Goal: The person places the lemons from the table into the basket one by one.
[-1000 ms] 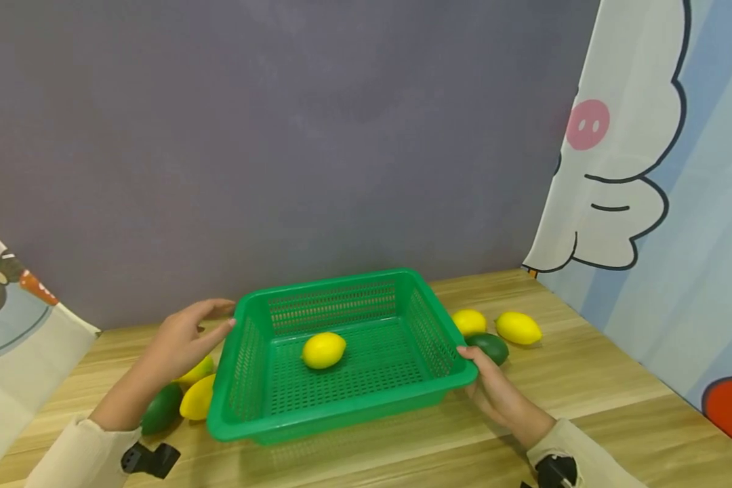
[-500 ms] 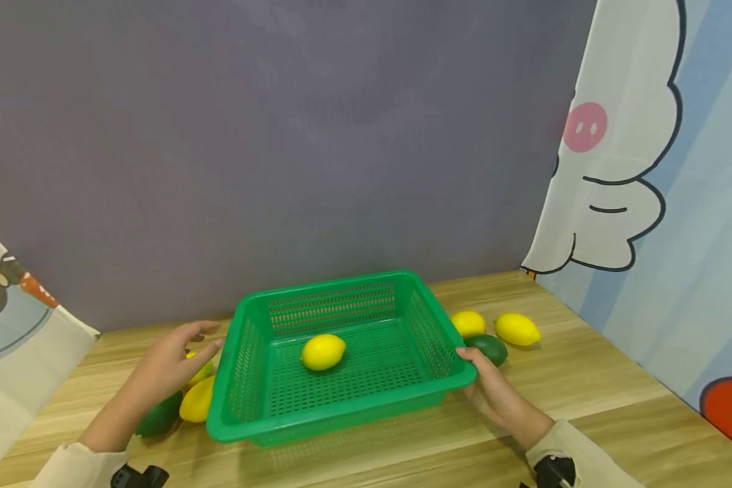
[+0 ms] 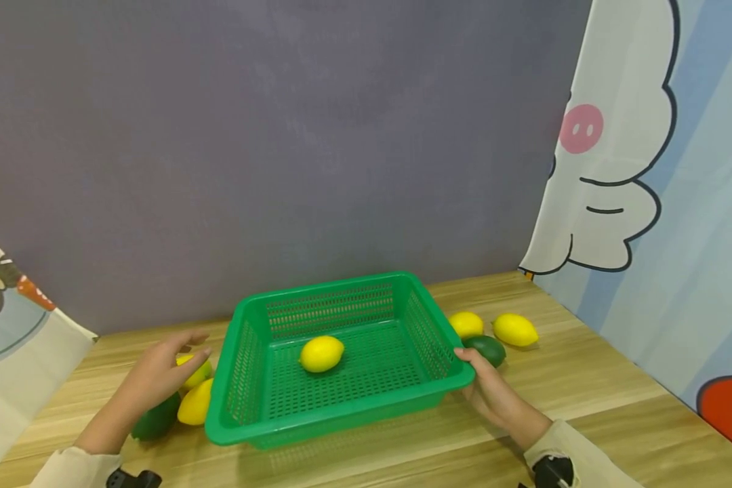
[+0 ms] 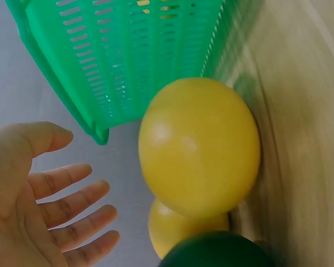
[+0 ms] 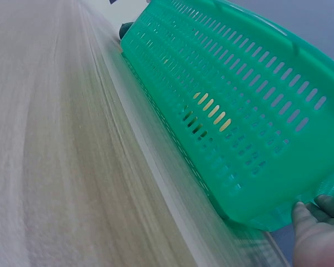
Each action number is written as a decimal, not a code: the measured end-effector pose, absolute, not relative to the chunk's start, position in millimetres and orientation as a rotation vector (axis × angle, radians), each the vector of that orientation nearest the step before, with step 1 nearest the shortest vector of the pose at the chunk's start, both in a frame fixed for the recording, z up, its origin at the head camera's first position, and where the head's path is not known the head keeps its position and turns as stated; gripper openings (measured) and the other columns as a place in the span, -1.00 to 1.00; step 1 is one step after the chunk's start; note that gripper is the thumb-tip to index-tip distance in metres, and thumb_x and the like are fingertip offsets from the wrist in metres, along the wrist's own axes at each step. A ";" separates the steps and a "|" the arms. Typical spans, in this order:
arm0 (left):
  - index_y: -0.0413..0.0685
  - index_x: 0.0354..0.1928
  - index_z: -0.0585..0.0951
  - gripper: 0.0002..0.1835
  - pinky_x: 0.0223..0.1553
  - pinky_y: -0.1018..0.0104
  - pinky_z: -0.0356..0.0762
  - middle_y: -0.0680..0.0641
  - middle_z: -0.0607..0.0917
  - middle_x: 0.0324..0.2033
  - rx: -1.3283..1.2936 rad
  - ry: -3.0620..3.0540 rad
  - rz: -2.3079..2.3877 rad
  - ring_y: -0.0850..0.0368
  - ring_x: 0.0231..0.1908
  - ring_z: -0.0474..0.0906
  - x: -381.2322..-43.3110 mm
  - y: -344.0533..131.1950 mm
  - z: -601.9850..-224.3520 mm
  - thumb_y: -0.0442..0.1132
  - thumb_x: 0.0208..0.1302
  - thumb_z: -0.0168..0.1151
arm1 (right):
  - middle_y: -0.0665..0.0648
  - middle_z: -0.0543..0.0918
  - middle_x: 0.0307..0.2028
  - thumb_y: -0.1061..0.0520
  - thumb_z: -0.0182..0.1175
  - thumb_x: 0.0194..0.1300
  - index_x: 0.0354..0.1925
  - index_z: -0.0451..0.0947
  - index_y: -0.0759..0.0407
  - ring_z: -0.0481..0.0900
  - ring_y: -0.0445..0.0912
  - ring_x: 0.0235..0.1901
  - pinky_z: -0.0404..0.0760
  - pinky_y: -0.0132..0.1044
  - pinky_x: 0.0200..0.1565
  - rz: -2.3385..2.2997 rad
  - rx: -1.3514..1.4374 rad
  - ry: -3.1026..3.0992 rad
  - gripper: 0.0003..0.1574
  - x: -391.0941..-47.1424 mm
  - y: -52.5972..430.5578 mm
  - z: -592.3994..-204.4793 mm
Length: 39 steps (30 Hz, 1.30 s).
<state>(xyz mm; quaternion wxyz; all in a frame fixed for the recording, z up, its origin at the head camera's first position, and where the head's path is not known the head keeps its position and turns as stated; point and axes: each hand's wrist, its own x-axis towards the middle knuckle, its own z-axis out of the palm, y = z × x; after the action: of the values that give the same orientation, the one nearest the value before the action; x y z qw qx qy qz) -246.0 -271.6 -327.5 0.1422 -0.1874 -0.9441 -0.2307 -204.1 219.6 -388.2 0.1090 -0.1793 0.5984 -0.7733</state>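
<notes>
A green slotted plastic basket [image 3: 335,415] stands in the middle of the table with one yellow lemon [image 3: 321,354] on its floor. My right hand [image 3: 497,396] grips the basket's near right corner, its thumb over the rim. To the left of the basket, my left hand [image 3: 152,371] hovers with fingers spread and holds nothing. Close by it lie a yellow fruit [image 3: 195,404], a yellow-green fruit [image 3: 198,373] partly behind the fingers, and a dark green fruit [image 3: 156,419] partly under the forearm. In the left wrist view the yellow fruit [image 4: 199,147] sits beside the basket wall [image 4: 122,67].
Right of the basket are two lemons, the nearer lemon [image 3: 466,324] and the outer lemon [image 3: 515,329], with a dark green fruit [image 3: 486,350] beside the right hand. A grey backdrop [image 3: 317,149] rises behind the wooden table [image 3: 585,366]; a printed curtain [image 3: 622,156] hangs at right.
My left hand has drawn away from the basket's left rim, moving left and down over the fruit there. My right hand has kept its grip on the corner, and the basket has stayed put.
</notes>
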 end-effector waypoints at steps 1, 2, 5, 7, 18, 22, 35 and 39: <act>-0.37 0.09 0.49 -0.57 -0.11 -0.23 0.47 -0.38 0.58 -0.02 -0.542 -2.726 -0.664 -0.35 -0.05 0.50 -246.4 -272.9 -328.7 -0.16 0.34 0.12 | -0.14 0.59 -0.17 0.06 -0.33 0.49 -0.06 0.45 -0.01 0.50 -0.26 -0.12 0.40 -0.42 0.03 -2.276 -0.522 1.759 -0.62 -204.0 219.5 -388.0; -0.38 0.09 0.49 -0.57 -0.11 -0.24 0.46 -0.39 0.58 -0.03 -0.542 -2.728 -0.662 -0.35 -0.05 0.50 -246.8 -274.1 -330.0 -0.16 0.34 0.12 | -0.14 0.59 -0.17 0.06 -0.33 0.48 -0.06 0.45 -0.01 0.50 -0.26 -0.12 0.39 -0.42 0.04 -2.275 -0.514 1.763 -0.62 -203.8 219.4 -387.8; -0.40 0.08 0.48 -0.57 -0.11 -0.25 0.45 -0.40 0.59 -0.05 -0.538 -2.738 -0.641 -0.37 -0.06 0.50 -247.9 -277.9 -332.7 -0.18 0.32 0.14 | -0.14 0.59 -0.18 0.05 -0.32 0.48 -0.07 0.44 -0.02 0.50 -0.27 -0.12 0.39 -0.41 0.04 -2.279 -0.487 1.770 -0.63 -203.6 219.1 -387.0; -0.40 0.09 0.47 -0.57 -0.14 -0.26 0.45 -0.40 0.58 -0.05 -0.525 -2.757 -0.628 -0.38 -0.08 0.50 -248.7 -281.0 -334.4 -0.18 0.33 0.14 | -0.15 0.59 -0.19 0.04 -0.31 0.48 -0.07 0.44 -0.02 0.50 -0.27 -0.13 0.39 -0.41 0.04 -2.284 -0.473 1.771 -0.64 -203.7 219.0 -386.7; -0.40 0.12 0.44 -0.52 -0.17 -0.27 0.45 -0.46 0.54 -0.02 -0.460 -2.821 -0.612 -0.42 -0.09 0.49 -249.0 -298.1 -342.0 -0.11 0.36 0.10 | -0.16 0.59 -0.20 0.05 -0.34 0.49 -0.07 0.43 -0.03 0.50 -0.28 -0.14 0.40 -0.40 0.02 -2.281 -0.526 1.757 -0.63 -203.8 220.7 -387.6; -0.43 0.10 0.46 -0.52 -0.20 -0.26 0.46 -0.47 0.55 -0.05 -0.437 -2.833 -0.593 -0.42 -0.15 0.51 -248.4 -303.6 -344.4 -0.12 0.35 0.11 | -0.16 0.60 -0.21 0.05 -0.34 0.49 -0.07 0.44 -0.02 0.51 -0.28 -0.15 0.40 -0.41 0.01 -2.281 -0.526 1.747 -0.63 -203.7 220.8 -387.9; -0.48 0.08 0.44 -0.47 -0.24 -0.22 0.48 -0.50 0.56 -0.10 -0.357 -2.917 -0.566 -0.42 -0.18 0.53 -243.1 -321.0 -351.4 -0.08 0.36 0.09 | -0.13 0.57 -0.17 0.06 -0.32 0.48 -0.03 0.40 0.01 0.49 -0.27 -0.13 0.41 -0.42 0.02 -2.303 -0.482 1.735 -0.65 -204.2 220.2 -387.5; -0.47 0.09 0.43 -0.46 -0.26 -0.22 0.49 -0.50 0.56 -0.10 -0.335 -2.955 -0.569 -0.42 -0.18 0.53 -241.4 -324.4 -355.3 -0.05 0.37 0.07 | -0.12 0.57 -0.16 0.07 -0.33 0.48 -0.02 0.40 0.01 0.49 -0.26 -0.12 0.42 -0.42 0.03 -2.300 -0.485 1.734 -0.65 -204.1 219.6 -388.4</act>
<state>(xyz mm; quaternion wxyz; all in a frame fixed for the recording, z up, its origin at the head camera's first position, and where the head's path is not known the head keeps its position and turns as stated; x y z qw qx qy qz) -241.4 -324.4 -355.3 0.0567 -0.1103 -0.9744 -0.1876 -204.1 219.6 -388.4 0.1102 -0.1652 0.5901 -0.7825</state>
